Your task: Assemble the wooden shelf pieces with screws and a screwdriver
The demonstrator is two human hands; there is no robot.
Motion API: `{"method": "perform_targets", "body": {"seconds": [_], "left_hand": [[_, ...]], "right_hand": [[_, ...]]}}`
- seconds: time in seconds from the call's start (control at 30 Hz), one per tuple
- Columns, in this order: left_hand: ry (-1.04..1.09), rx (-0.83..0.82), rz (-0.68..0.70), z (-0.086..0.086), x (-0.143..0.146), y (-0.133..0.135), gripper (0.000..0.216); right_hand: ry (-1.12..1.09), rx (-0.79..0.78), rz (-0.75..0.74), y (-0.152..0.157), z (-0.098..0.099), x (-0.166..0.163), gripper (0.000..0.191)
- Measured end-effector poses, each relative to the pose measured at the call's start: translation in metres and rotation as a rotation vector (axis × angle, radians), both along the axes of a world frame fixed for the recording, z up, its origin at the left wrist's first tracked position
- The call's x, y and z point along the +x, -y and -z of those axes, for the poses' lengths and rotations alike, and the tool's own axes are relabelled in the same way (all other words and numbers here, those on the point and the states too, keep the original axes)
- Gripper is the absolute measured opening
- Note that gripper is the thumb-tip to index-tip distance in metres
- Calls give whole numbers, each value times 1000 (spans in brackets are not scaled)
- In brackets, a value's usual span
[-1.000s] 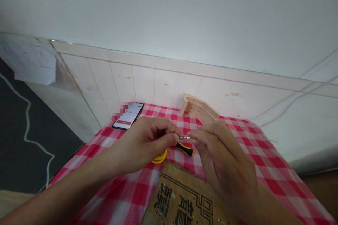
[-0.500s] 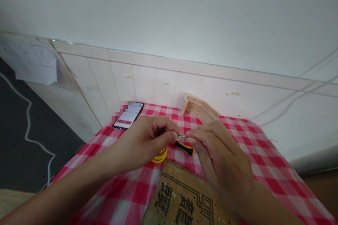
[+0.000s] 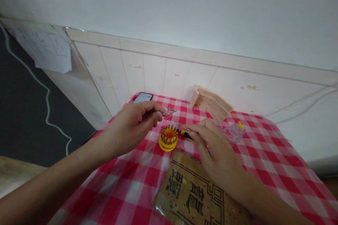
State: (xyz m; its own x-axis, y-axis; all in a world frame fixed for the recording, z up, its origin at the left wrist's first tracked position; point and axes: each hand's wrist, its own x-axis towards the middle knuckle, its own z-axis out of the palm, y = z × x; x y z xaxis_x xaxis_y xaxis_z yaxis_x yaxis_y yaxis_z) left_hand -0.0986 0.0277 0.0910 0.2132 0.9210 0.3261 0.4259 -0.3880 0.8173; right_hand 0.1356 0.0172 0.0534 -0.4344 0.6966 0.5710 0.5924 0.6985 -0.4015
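My left hand [image 3: 141, 119] pinches a small silvery metal piece [image 3: 165, 114] with a roundish end, between thumb and forefinger. Just beyond it, several metal screws [image 3: 169, 115] lie loose on the cloth. Held between the thumb and forefinger of my right hand [image 3: 215, 147] is a thin metal bit [image 3: 187, 129], mostly covered by the fingers. Beneath these fingertips lies a black and yellow screwdriver [image 3: 187, 135], its handle end hidden by my right hand. A round yellow bit holder [image 3: 168, 145], ringed with upright bits, stands between my two hands.
A worn wooden board [image 3: 182, 197] with dark characters lies in front. At the back are a curved wooden piece [image 3: 211, 102] with holes and a phone [image 3: 144, 96]. A clear plastic bag [image 3: 234, 133] rests right of my right hand. The checkered tablecloth [image 3: 118, 190] meets a panelled wall.
My hands have moved apart from the metal piece they both touched; each now pinches its own small part. The camera view has shifted, uncovering the bit holder, screws and plastic bag.
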Motion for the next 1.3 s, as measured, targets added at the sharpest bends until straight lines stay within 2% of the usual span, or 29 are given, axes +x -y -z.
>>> {"method": "perform_targets", "body": {"seconds": [0.07,0.17,0.3,0.57,0.73,0.87,0.97,1.1,1.3], "left_hand": [[55,-24,-50,15,2,5,16],[114,-22,-96,35,7,11,13],[171,17,-139,43,11,14,9],[198,55,-125,42,13,17,6],[213,67,-105,46,12,16,7],[244,46,-85,45,13,18,7],[281,-38,-21,40,18,25,8],[358,-204,118,27,31,38,10],[606,-465,183,9,45,42,17]], "right_hand": [[-34,-70,-24,0,7,-4,20],[-44,-90,-21,-1,13,-10,15],[-12,-72,6,0,11,-15,13],[35,-173,-61,4,6,-29,18],[-40,-196,-78,4,8,-33,17],[-168,-243,0,3,-4,-30,14],[-337,-418,33,4,-17,-27,9],[-546,-667,-34,12,-28,-24,8],[-748,-796,-109,26,-40,-23,6]]}}
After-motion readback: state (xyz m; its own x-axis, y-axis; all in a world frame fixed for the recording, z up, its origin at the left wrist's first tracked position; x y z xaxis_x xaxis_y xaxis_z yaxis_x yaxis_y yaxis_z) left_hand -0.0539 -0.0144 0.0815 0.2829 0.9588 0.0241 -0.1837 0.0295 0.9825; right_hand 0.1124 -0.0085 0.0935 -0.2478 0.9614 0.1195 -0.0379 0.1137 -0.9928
